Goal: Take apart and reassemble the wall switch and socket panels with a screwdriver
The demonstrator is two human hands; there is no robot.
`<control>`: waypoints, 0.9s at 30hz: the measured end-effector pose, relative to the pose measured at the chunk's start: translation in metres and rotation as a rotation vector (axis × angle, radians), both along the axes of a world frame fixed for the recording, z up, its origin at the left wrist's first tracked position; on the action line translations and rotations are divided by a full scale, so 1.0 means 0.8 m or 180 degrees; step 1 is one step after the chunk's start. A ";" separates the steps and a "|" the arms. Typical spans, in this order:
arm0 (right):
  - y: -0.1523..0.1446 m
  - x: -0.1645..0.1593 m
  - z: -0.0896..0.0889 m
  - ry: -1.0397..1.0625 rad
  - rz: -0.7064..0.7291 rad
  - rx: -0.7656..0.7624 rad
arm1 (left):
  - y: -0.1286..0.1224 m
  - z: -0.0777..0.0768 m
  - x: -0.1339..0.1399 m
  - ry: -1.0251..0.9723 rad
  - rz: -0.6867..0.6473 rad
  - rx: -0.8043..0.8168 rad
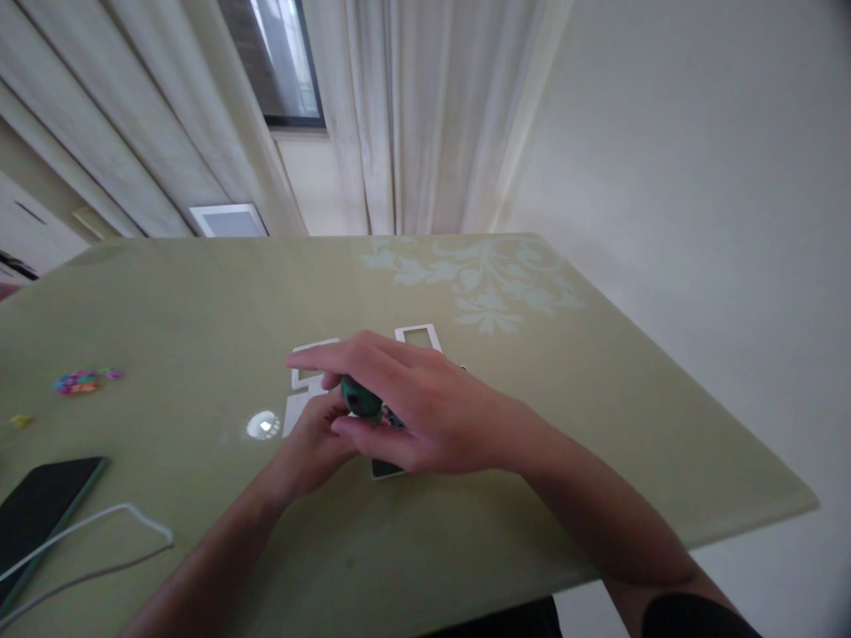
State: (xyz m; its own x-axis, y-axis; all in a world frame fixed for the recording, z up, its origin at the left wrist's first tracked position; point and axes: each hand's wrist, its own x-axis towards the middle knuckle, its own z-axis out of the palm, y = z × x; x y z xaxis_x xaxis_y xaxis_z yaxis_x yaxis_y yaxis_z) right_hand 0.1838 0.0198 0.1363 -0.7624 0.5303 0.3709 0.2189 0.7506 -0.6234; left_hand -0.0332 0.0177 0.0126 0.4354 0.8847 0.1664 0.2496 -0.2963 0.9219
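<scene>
A green-handled screwdriver (361, 399), its dark butt end facing me, sits between the thumb and curved fingers of my right hand (432, 403). The tip of the tool is hidden. My left hand (319, 443) is closed just below and left of the handle, its fingertips largely covered by my right hand, so what it grips cannot be made out. Under my hands a dark flat piece (386, 469) with a light edge shows in part. White flat pieces with cut-out windows lie around them: one white frame (435, 337) behind, another white piece (297, 408) at the left.
On the pale green table (219, 310) lie a dark phone or tablet (46, 496) and a white cable (126, 508) at the left. Farther back are small colourful bits (80, 382) and a yellow bit (21, 420). A wall (718, 221) stands at the right, curtains (452, 115) behind.
</scene>
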 end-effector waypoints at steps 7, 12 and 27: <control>-0.002 -0.002 0.001 0.0033 -0.0097 0.0097 | 0.002 0.003 -0.002 -0.0037 -0.0100 0.0064; 0.000 -0.002 -0.004 0.0053 -0.0093 0.0125 | -0.001 0.002 0.001 -0.0075 0.0073 0.0144; 0.000 -0.002 -0.003 0.0082 -0.0265 0.0080 | 0.001 0.008 0.001 -0.0204 -0.0151 0.0150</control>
